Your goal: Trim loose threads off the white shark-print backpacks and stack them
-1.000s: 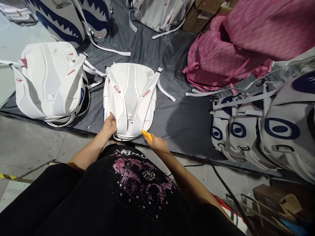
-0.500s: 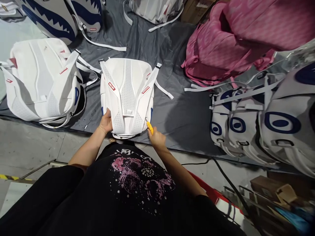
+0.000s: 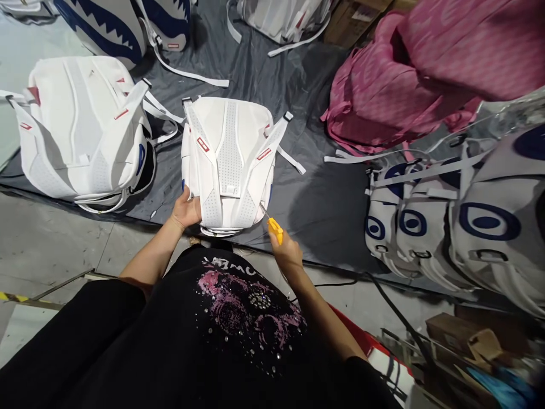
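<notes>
A white backpack lies on the dark table cover, its back panel and two shoulder straps facing up. At its lower left side, my left hand holds the edge, the fingertips partly hidden by the strap. My right hand is closed around yellow-handled thread snips. Their thin metal tip points at the bag's lower right side, close to the strap's end. Whether the tip touches the fabric I cannot tell.
Another white backpack lies to the left. Pink bags are piled at the back right, and several grey-white bags with blue eye shapes stand at the right. Dark sheeting covers the table. Cardboard boxes stand low at the right.
My right hand has drawn the snips slightly right and down, away from the bag, so more of the metal tip shows. My left hand stays at the bag's side. The view has shifted a little.
</notes>
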Action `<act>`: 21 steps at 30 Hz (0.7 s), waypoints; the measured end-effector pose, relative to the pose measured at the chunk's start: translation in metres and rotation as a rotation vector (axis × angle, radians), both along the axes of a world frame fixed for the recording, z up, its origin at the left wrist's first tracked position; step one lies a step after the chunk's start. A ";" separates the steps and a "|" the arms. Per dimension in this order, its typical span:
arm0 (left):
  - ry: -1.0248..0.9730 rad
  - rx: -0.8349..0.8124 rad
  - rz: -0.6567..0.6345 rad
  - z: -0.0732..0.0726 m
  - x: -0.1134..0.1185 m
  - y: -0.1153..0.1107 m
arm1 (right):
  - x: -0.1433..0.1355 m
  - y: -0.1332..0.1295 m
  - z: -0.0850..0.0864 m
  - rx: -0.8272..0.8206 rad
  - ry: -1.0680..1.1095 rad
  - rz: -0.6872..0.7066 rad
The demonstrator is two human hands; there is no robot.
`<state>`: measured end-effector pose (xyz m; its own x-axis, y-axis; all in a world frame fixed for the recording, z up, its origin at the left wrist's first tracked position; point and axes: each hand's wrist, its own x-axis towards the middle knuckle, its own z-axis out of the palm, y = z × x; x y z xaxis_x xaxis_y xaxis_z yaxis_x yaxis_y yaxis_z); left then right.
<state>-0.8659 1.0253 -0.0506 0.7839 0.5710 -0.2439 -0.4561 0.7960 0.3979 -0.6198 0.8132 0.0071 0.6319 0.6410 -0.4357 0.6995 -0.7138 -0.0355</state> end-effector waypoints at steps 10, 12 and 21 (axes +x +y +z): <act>0.121 -0.155 -0.068 0.008 0.013 0.019 | -0.031 -0.008 -0.015 0.155 0.074 -0.117; 0.111 -0.152 -0.062 0.010 0.014 0.021 | -0.041 -0.031 -0.012 0.180 0.073 -0.159; 0.185 -0.107 -0.052 0.008 0.020 0.025 | -0.099 -0.070 -0.042 0.055 0.195 -0.121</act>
